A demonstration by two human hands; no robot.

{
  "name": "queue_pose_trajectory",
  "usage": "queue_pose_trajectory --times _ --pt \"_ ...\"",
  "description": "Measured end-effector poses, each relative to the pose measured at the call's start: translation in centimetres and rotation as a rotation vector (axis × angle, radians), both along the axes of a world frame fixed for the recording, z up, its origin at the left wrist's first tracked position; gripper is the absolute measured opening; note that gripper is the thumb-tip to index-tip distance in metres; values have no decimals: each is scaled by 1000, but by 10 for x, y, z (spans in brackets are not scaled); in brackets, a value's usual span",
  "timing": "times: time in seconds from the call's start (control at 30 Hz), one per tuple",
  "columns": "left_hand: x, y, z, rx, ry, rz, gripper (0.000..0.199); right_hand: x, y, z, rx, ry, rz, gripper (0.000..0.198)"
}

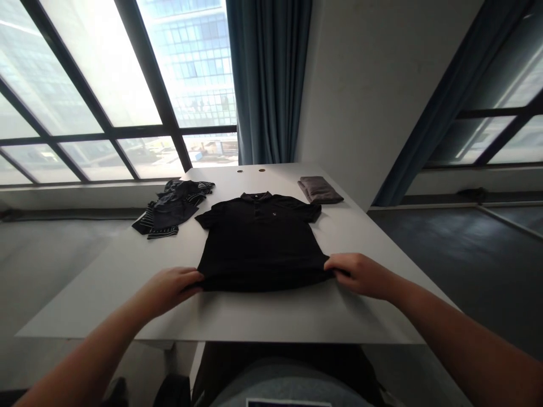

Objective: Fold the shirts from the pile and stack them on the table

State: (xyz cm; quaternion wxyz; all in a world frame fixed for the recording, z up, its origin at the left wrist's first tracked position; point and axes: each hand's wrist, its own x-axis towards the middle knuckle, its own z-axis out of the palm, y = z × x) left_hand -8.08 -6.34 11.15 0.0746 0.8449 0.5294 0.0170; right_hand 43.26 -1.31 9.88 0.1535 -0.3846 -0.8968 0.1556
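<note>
A black polo shirt [261, 243] lies face up on the white table, its collar towards the far end and its short sleeves spread to both sides. A small light logo shows on its chest. My left hand [173, 288] pinches the bottom hem at the left corner. At the opposite corner my right hand [354, 272] grips the same hem, fingers closed round the cloth. Between the two hands the hem is stretched out nearly straight, close to the tabletop.
The white table [127, 305] has its near edge just in front of my body. A rumpled pile of dark, partly striped clothes [176, 206] lies at the back left. At the back right sits a folded grey garment [321, 190]. Windows and a blue curtain [269, 79] stand beyond.
</note>
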Motion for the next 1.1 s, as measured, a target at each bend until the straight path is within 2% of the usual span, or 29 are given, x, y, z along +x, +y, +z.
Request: queue_pose_trajectory --times 0.13,0.27,0.33,0.47,0.57,0.67,0.73,0.83,0.97,1.1 --pt "9 -45 -23 -134 5 -79 25 -4 -45 -30 -105 -96 119 35" --pt "10 -68 -38 -265 26 -80 21 -2 -63 -46 -118 -111 151 29" --pt "10 -66 -41 -235 28 -43 24 0 -61 -45 -124 -108 151 25" --pt "28 -40 -48 -6 -12 69 31 -6 -38 -44 -62 -39 84 25" --pt "57 -13 -61 70 -82 66 36 -19 -15 -58 -9 -6 18 31" --pt "81 4 -81 100 -99 8 47 -28 -2 -81 -23 -66 -9 50" --pt "87 4 -94 65 -60 -48 57 -29 -4 -96 -39 -113 -36 61" --pt "81 -6 -104 2 -22 -137 67 -26 -17 -111 -52 -154 -78 67" --pt "69 -21 -101 -28 -13 -195 76 -24 -35 -115 -69 -171 -103 70" --pt "67 -32 -91 -73 -10 -227 86 -25 -39 -113 -91 -149 -104 68"
